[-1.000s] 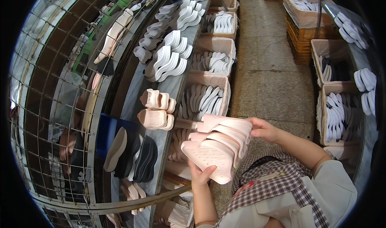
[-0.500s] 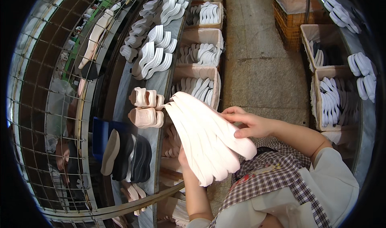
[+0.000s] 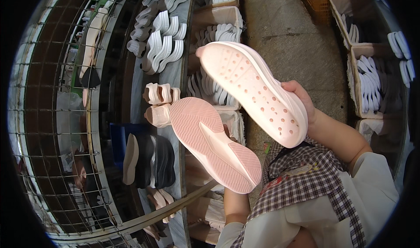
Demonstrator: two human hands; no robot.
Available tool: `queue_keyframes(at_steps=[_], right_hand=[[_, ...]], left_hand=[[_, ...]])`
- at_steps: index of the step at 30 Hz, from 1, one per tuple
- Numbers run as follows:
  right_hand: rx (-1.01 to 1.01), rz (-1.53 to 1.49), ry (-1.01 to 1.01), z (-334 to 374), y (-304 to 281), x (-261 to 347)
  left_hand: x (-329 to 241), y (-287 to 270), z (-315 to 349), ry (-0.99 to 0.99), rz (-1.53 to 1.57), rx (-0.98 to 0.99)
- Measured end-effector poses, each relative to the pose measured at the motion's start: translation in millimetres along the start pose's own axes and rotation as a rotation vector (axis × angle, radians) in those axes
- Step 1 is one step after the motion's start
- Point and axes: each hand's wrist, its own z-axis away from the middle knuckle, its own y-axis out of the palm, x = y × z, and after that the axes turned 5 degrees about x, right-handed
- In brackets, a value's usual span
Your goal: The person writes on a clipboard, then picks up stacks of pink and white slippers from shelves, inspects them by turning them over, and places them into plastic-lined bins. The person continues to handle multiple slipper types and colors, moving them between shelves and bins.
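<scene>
My right hand (image 3: pixel 303 100) grips a pale pink shoe sole (image 3: pixel 258 88) by its outer edge near the lower end, thumb on the rim. The face turned up has many small round holes, and a pink tip shows at its far end. To its left, a second shoe sole (image 3: pixel 214 145) lies with its wavy, darker pink tread facing up. My left forearm (image 3: pixel 236 206) runs beneath that sole, and my left hand holds it from below, mostly hidden. The two soles are apart.
Left of me, a metal shelf bears stacked white soles (image 3: pixel 164 51), small pink soles (image 3: pixel 158 114) and dark soles (image 3: pixel 162 162). Wire mesh (image 3: pixel 43 116) stands farther left. Lined crates of soles (image 3: pixel 369 84) flank the stone-floored aisle (image 3: pixel 291 59).
The fanned bundle of pale soles between my hands is now seen as two separate soles, one per hand, turned to show a tread and a holed face. My right hand has risen.
</scene>
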Motion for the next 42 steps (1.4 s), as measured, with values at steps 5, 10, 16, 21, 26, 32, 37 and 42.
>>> queue_keyframes(at_steps=[5,10,16,21,26,32,37,42], right_hand=[[-0.07,0.578,0.088,8,-18,-16],[0.07,0.046,0.127,7,-53,-31],[0.141,-0.312,0.173,14,-71,-27],[0.069,0.075,0.09,12,-62,-27],[-0.02,0.056,0.124,5,-74,-41],[0.031,-0.295,0.205,14,-89,-40],[0.02,-0.274,0.177,19,-87,-34],[-0.045,-0.125,0.137,15,-84,-37]], left_hand=[[-2,-3,-5,-0.057,0.038,0.041],[1,-5,-6,-0.076,0.129,0.114],[5,14,2,0.032,0.116,0.112],[0,29,-1,0.024,-0.029,-0.047],[0,15,-10,-0.051,0.077,0.044],[3,20,-2,0.141,0.258,-0.039],[2,30,-3,0.104,0.253,0.044],[10,47,-4,0.121,-0.11,-0.084]])
